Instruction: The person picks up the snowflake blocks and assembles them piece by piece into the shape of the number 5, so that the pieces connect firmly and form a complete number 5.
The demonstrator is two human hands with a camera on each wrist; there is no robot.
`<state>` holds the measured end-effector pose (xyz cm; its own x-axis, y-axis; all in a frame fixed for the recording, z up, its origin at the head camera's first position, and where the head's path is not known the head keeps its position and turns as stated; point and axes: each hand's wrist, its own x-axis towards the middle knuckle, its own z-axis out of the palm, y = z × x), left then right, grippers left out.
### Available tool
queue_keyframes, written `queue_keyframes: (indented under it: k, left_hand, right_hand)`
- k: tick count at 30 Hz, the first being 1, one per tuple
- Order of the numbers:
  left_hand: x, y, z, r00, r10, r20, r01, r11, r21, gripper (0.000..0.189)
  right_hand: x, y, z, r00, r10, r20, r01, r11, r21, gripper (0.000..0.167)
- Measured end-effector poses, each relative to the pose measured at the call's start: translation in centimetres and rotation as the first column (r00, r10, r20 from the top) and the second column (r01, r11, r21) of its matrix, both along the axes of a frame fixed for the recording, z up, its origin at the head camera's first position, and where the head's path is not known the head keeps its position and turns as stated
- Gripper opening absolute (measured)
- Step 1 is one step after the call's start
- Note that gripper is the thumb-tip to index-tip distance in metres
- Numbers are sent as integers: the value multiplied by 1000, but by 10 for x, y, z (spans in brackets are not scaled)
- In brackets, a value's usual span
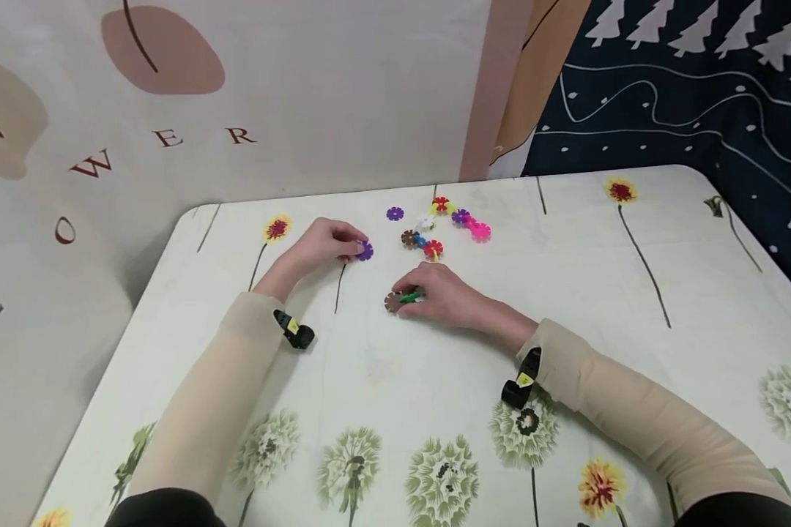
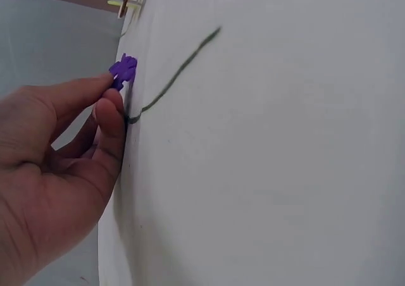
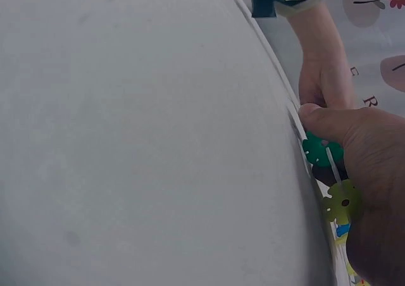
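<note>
My left hand [image 1: 321,247] pinches a purple interlocking disc [image 1: 365,250] between thumb and forefinger, just above the table; its notched rim shows in the left wrist view. Lower and to the right, my right hand [image 1: 438,294] grips a small cluster of interlocking discs, with a brown disc [image 1: 392,302] and a green disc [image 1: 410,296] sticking out past the fingertips. In the right wrist view the green disc [image 3: 321,149] sits under the thumb, near a pale disc seen edge-on and a yellowish disc [image 3: 342,202]. My palm hides the rest of that cluster.
Beyond the hands lies a curved chain of joined discs, including a pink disc [image 1: 480,232], a red disc [image 1: 433,249] and a white disc [image 1: 425,223]. A loose purple disc [image 1: 395,213] lies left of it. The flower-print tablecloth [image 1: 382,380] meets a hanging cloth [image 1: 343,95] behind.
</note>
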<state>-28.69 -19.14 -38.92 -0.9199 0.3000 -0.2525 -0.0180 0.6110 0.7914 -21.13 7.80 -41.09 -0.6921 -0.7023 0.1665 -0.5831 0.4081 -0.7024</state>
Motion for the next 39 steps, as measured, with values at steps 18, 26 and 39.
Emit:
queue_keyframes:
  k: [18, 26, 39]
  left_hand:
    - [44, 0, 0, 974, -114, 194, 57, 959, 276, 21]
    - [47, 3, -6, 971, -130, 199, 49, 929, 366, 19]
    - [49, 9, -7, 968, -163, 188, 77, 914, 399, 10]
  right_hand:
    - [1, 3, 0, 998, -56, 3, 56, 997, -61, 30]
    - [2, 2, -1, 997, -76, 14, 77, 994, -81, 30]
    - [2, 2, 0, 996, -89, 10, 89, 992, -94, 28]
